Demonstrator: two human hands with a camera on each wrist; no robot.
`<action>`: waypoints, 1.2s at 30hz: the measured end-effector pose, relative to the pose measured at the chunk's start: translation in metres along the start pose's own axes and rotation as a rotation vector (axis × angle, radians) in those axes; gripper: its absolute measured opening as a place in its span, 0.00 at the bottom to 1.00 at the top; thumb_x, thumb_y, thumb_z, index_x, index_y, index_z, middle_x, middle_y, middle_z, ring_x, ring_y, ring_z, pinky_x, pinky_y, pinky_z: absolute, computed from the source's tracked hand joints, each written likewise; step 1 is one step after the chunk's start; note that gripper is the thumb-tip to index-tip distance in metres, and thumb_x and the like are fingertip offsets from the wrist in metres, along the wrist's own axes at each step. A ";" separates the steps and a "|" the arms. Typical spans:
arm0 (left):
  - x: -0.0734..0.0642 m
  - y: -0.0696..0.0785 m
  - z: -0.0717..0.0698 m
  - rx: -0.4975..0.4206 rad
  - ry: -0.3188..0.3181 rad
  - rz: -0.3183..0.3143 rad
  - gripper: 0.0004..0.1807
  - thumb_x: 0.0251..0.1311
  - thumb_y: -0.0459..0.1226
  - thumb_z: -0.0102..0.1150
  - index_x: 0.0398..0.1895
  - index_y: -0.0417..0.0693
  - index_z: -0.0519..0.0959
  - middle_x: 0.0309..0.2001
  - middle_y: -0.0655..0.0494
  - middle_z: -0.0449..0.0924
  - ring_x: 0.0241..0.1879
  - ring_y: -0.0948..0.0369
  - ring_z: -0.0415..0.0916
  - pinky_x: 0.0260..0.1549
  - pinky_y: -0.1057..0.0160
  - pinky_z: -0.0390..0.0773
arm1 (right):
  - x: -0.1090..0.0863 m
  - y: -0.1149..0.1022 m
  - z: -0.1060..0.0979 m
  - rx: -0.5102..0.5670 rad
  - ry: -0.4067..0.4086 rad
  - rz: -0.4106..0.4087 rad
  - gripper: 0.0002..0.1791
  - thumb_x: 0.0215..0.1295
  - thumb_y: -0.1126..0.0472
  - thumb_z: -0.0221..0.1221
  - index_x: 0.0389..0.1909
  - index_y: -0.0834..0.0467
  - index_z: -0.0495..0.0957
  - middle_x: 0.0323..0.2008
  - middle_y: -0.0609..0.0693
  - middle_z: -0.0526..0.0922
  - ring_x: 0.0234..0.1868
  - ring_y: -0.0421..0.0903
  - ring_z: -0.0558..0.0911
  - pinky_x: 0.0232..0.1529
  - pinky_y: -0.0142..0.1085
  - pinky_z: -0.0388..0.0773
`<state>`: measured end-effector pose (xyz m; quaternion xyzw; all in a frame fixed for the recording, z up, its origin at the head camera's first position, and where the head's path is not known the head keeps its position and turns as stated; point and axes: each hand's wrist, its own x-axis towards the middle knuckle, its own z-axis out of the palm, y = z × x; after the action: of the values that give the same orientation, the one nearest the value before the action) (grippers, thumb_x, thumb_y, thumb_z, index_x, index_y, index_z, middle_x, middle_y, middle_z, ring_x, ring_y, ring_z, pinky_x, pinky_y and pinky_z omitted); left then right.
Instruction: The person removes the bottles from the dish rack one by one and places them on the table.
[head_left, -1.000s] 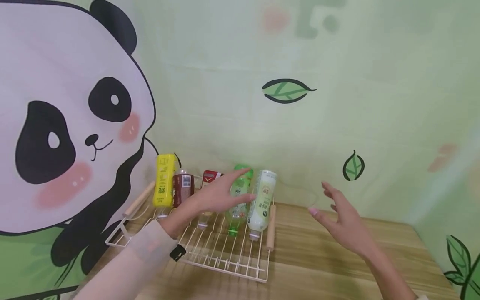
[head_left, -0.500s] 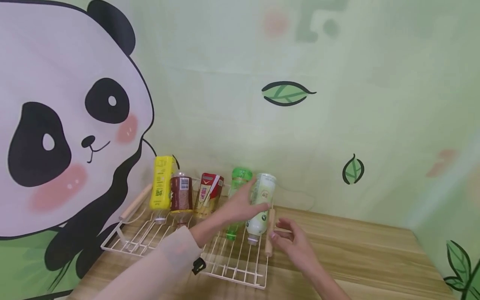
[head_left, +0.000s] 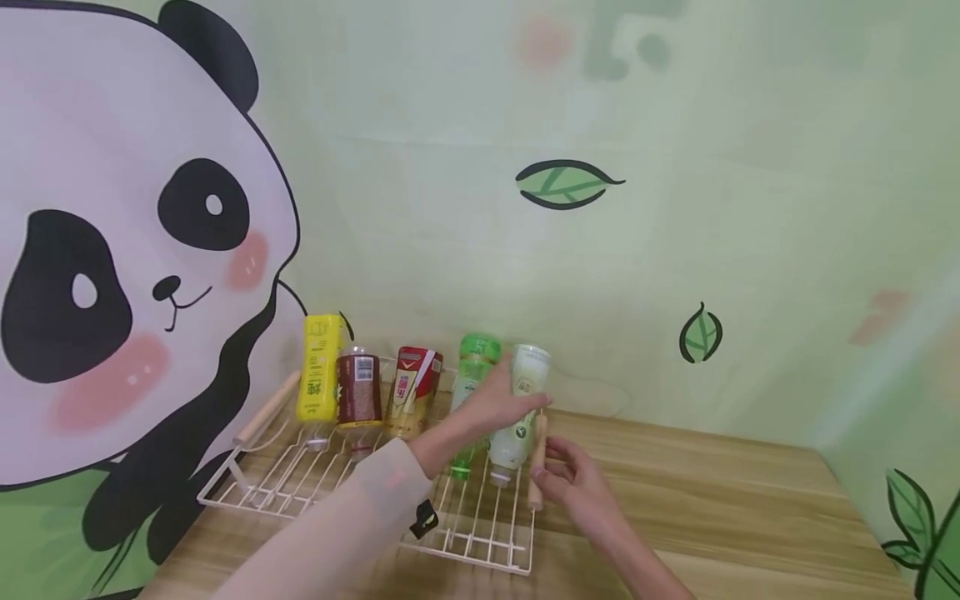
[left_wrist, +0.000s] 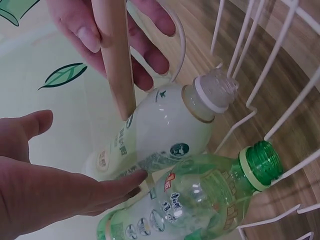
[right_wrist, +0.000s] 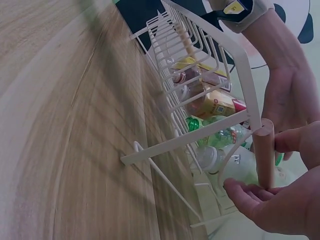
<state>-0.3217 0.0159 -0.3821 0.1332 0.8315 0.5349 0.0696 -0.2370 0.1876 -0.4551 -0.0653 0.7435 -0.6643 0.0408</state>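
A white wire rack [head_left: 465,559] holds several drink bottles lying tilted, necks toward me. My left hand [head_left: 491,404] reaches over the rack with straight fingers. In the left wrist view its fingers [left_wrist: 110,192] lie along the gap between the pale white-green bottle [left_wrist: 165,127] and the clear green bottle [left_wrist: 200,195], its thumb held apart. At the rack's right end my right hand [head_left: 581,487] grips the round wooden handle [right_wrist: 265,155], thumb on one side and fingers on the other. The handle partly covers the white-green bottle in the left wrist view.
Left of these on the rack lie a red-and-gold bottle [head_left: 412,392], a dark red bottle [head_left: 360,392] and a yellow bottle [head_left: 320,371]. Another wooden handle [head_left: 266,408] marks the rack's left end. Wooden tabletop [head_left: 690,475] extends rightward; a panda-printed wall [head_left: 420,233] stands behind.
My right hand has come left from above the tabletop to the rack's wooden handle. My left hand has moved right, from over the green bottle toward the white-green one.
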 end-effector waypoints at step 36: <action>0.018 -0.017 0.023 0.468 0.027 -0.139 0.48 0.63 0.32 0.67 0.80 0.26 0.51 0.63 0.26 0.71 0.47 0.46 0.79 0.43 0.54 0.87 | 0.003 0.003 -0.009 -0.086 -0.013 -0.078 0.38 0.68 0.62 0.69 0.75 0.69 0.66 0.63 0.62 0.80 0.63 0.59 0.79 0.63 0.50 0.80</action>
<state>-0.3356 0.0350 -0.4067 0.0810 0.9407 0.3233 0.0624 -0.2416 0.1964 -0.4574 -0.1002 0.7681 -0.6323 0.0166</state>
